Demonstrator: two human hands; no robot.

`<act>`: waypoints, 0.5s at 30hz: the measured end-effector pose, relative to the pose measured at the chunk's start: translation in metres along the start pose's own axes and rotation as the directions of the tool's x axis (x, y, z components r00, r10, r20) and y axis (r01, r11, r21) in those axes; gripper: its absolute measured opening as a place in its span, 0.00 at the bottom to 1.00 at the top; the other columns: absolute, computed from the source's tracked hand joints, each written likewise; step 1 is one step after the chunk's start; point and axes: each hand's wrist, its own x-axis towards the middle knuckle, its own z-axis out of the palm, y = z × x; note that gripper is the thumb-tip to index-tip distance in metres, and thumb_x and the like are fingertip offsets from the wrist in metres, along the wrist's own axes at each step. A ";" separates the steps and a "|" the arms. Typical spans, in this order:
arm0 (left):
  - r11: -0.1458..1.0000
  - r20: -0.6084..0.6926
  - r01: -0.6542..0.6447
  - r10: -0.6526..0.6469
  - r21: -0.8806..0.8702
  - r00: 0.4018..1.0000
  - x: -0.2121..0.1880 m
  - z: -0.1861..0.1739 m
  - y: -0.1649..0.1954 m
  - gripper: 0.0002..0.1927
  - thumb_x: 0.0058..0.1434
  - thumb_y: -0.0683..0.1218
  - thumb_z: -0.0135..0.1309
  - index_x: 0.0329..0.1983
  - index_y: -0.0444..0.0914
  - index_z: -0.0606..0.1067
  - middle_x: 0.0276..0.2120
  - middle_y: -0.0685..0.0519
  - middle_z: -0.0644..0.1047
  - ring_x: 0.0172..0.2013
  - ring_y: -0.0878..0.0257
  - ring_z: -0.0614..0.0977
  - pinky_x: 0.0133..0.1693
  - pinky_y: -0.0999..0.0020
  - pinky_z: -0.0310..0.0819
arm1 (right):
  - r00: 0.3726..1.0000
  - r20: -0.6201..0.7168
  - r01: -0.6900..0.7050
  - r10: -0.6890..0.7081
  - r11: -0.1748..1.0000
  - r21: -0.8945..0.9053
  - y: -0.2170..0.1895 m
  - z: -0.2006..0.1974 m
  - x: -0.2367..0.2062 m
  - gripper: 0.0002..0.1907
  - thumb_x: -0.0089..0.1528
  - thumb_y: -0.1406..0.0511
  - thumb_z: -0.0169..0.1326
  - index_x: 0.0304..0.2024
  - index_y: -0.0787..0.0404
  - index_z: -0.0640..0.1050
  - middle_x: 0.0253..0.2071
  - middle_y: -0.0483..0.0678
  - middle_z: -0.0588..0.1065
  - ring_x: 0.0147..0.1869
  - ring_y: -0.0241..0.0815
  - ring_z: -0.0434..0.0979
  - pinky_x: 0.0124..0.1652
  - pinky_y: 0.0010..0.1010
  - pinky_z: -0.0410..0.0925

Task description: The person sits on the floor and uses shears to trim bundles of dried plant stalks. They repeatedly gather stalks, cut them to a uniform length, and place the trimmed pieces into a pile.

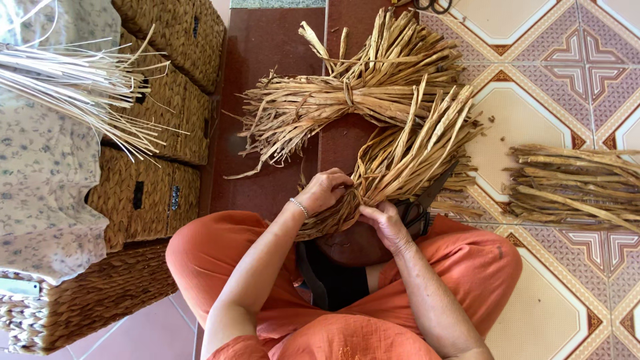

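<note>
Dried-leaf bundle [400, 167] lies gripped at its base by both hands, left [325, 190] and right [385, 223], fingers curled.

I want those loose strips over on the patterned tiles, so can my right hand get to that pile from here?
Probably yes. The right hand is gripping the fanned bundle, but bare tile lies between it and the loose pile, nothing blocking; it may need a stretch.

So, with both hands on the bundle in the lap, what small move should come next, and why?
Probably pull one strand free with the right hand while the left hand pinches the bundle: both grip its narrow end, and the strands fan out loose beyond.
</note>
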 end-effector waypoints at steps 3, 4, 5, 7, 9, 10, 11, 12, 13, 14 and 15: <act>0.998 0.035 -0.006 0.003 0.064 0.999 0.003 0.005 -0.008 0.09 0.57 0.35 0.60 0.41 0.35 0.79 0.45 0.47 0.80 0.42 0.51 0.85 0.49 0.59 0.80 | 0.998 0.039 0.065 -0.058 0.978 -0.196 -0.004 0.004 -0.005 0.31 0.58 0.66 0.60 0.63 0.67 0.69 0.61 0.56 0.73 0.63 0.45 0.74 0.63 0.38 0.67; 0.997 0.040 0.013 -0.017 0.082 0.999 0.002 0.007 -0.010 0.08 0.57 0.35 0.60 0.40 0.35 0.78 0.44 0.47 0.80 0.40 0.51 0.85 0.46 0.60 0.81 | 0.999 -0.001 0.031 -0.032 0.970 -0.242 -0.007 0.006 -0.005 0.31 0.58 0.64 0.61 0.62 0.66 0.69 0.58 0.53 0.74 0.60 0.43 0.76 0.58 0.38 0.70; 0.995 0.043 0.032 -0.037 0.099 0.998 0.001 0.008 -0.012 0.07 0.58 0.35 0.59 0.39 0.34 0.77 0.44 0.47 0.80 0.38 0.51 0.85 0.44 0.62 0.82 | 0.999 -0.043 -0.006 -0.007 0.958 -0.287 -0.010 0.008 -0.006 0.31 0.57 0.63 0.61 0.61 0.65 0.69 0.56 0.51 0.75 0.57 0.41 0.77 0.52 0.37 0.73; 0.997 -0.053 0.061 -0.058 0.053 0.997 -0.004 0.011 -0.017 0.05 0.60 0.37 0.58 0.38 0.33 0.75 0.40 0.47 0.80 0.35 0.52 0.85 0.39 0.62 0.82 | 0.993 -0.118 -0.067 0.012 0.876 -0.478 -0.017 0.011 -0.008 0.27 0.58 0.59 0.63 0.56 0.64 0.74 0.47 0.49 0.79 0.48 0.40 0.80 0.44 0.35 0.76; 0.996 -0.241 0.065 -0.079 -0.063 0.967 -0.010 0.013 -0.022 0.06 0.63 0.40 0.59 0.37 0.32 0.75 0.34 0.46 0.81 0.33 0.53 0.85 0.36 0.62 0.80 | 0.985 -0.171 -0.120 -0.009 0.679 -0.725 -0.024 0.013 -0.012 0.21 0.60 0.56 0.65 0.47 0.65 0.83 0.34 0.51 0.83 0.34 0.42 0.83 0.37 0.31 0.76; 0.971 -0.236 0.206 -0.231 -0.124 0.944 -0.012 0.014 -0.024 0.06 0.66 0.42 0.57 0.38 0.33 0.75 0.32 0.46 0.81 0.31 0.54 0.84 0.34 0.62 0.79 | 0.971 -0.175 -0.043 -0.166 0.596 -0.802 -0.023 0.016 -0.015 0.18 0.61 0.55 0.66 0.41 0.64 0.82 0.30 0.49 0.82 0.31 0.40 0.82 0.34 0.30 0.76; 0.923 -0.224 0.339 -0.375 -0.184 0.900 -0.012 0.015 -0.027 0.07 0.68 0.44 0.55 0.40 0.33 0.76 0.29 0.47 0.81 0.30 0.54 0.84 0.33 0.62 0.78 | 0.934 -0.158 0.022 -0.321 0.493 -0.870 -0.022 0.020 -0.019 0.17 0.62 0.55 0.66 0.34 0.62 0.81 0.27 0.47 0.81 0.28 0.38 0.82 0.31 0.29 0.75; 0.853 -0.200 0.463 -0.511 -0.242 0.836 -0.012 0.017 -0.029 0.08 0.70 0.45 0.53 0.41 0.34 0.76 0.27 0.47 0.81 0.28 0.55 0.83 0.32 0.62 0.77 | 0.876 -0.123 0.070 -0.467 0.376 -0.924 -0.022 0.023 -0.021 0.18 0.62 0.55 0.67 0.28 0.61 0.80 0.23 0.45 0.80 0.24 0.36 0.81 0.27 0.27 0.74; 0.824 -0.198 0.459 -0.537 -0.333 0.820 -0.013 0.018 -0.030 0.09 0.70 0.46 0.52 0.42 0.34 0.76 0.29 0.47 0.81 0.27 0.56 0.83 0.32 0.62 0.78 | 0.841 -0.054 0.143 -0.539 0.318 -0.937 -0.020 0.027 -0.021 0.15 0.61 0.58 0.67 0.31 0.61 0.80 0.23 0.45 0.80 0.24 0.36 0.80 0.26 0.27 0.73; 0.787 -0.191 0.451 -0.563 -0.421 0.804 -0.013 0.018 -0.031 0.10 0.70 0.46 0.50 0.44 0.33 0.75 0.30 0.48 0.82 0.27 0.57 0.84 0.31 0.62 0.79 | 0.797 0.016 0.211 -0.603 0.254 -0.944 -0.017 0.033 -0.020 0.12 0.59 0.60 0.67 0.34 0.61 0.79 0.24 0.46 0.80 0.23 0.36 0.79 0.25 0.26 0.72; 0.745 -0.183 0.438 -0.588 -0.504 0.788 -0.013 0.018 -0.031 0.11 0.70 0.46 0.49 0.45 0.33 0.75 0.31 0.49 0.83 0.27 0.58 0.84 0.31 0.62 0.80 | 0.745 0.087 0.275 -0.662 0.185 -0.944 -0.015 0.037 -0.019 0.12 0.57 0.62 0.67 0.37 0.61 0.79 0.24 0.46 0.79 0.23 0.35 0.78 0.24 0.26 0.71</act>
